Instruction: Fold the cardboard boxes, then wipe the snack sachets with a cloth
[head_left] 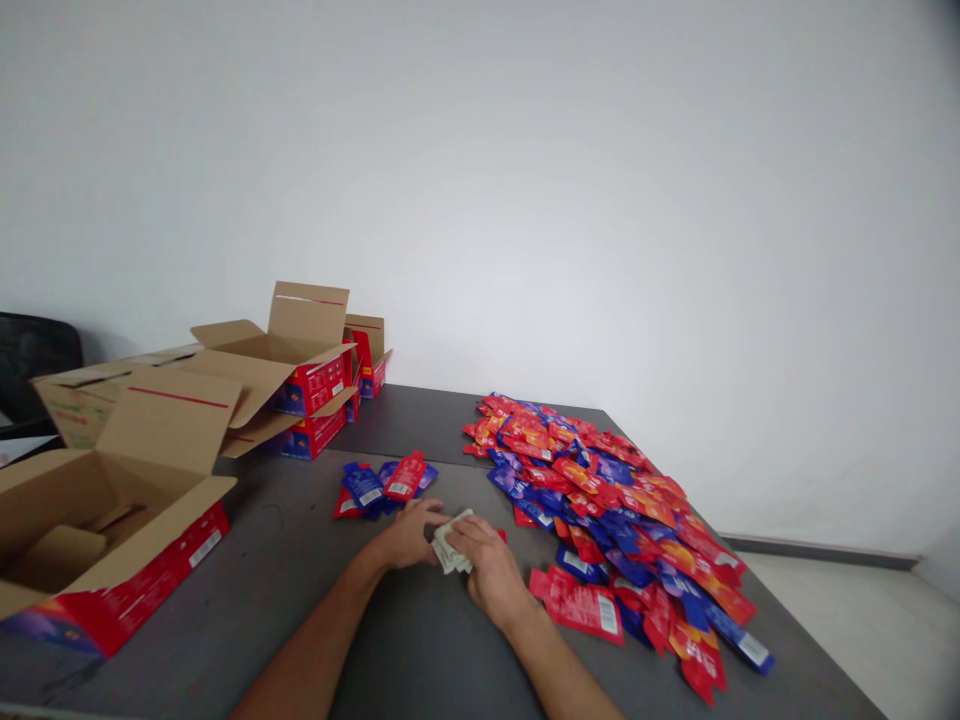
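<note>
Right hand point(491, 568): fingers closed around a small pale packet point(450, 545).
Left hand point(411, 532): touches the same packet from the other side; its grip is hard to see.
Packet: low on the grey table point(300, 580), between both hands.
Just behind: a small pile of wrappers point(384, 487).
Right side: a big heap of wrappers point(615, 510).
Left side: open boxes point(112, 500).

A packing room: open cartons point(112, 500) and heaped sachets point(615, 500) on a table point(300, 590)

Beside the right hand point(491, 570) lie red, blue and orange packets point(615, 510); the stack point(452, 545) between both hands is pale; left, brown boxes point(112, 500) bear red sides.
</note>
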